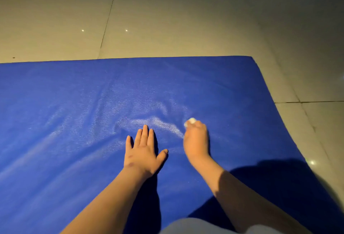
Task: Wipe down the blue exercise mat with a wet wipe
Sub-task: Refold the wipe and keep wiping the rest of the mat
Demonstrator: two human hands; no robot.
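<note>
Pressing flat on the blue exercise mat (74, 122), the person's left hand (142, 152) lies palm down, fingers straight and close together, thumb splayed to the right. The right hand (196, 139) is just beside it, reaching slightly farther forward. Its fingers are curled tight around a small bunched white wet wipe (191, 121) that pokes out past the knuckles and sits against the mat. Both forearms are bare and stretch forward from the bottom of the view. A pale glinting streak (162, 124) lies on the mat between the hands. The mat lies on the tiled floor (167, 25) with shallow wrinkles. Its long axis runs left-right and goes off the left edge; the far right corner is visible. Grey clothing (186, 226) shows at the bottom edge.
</note>
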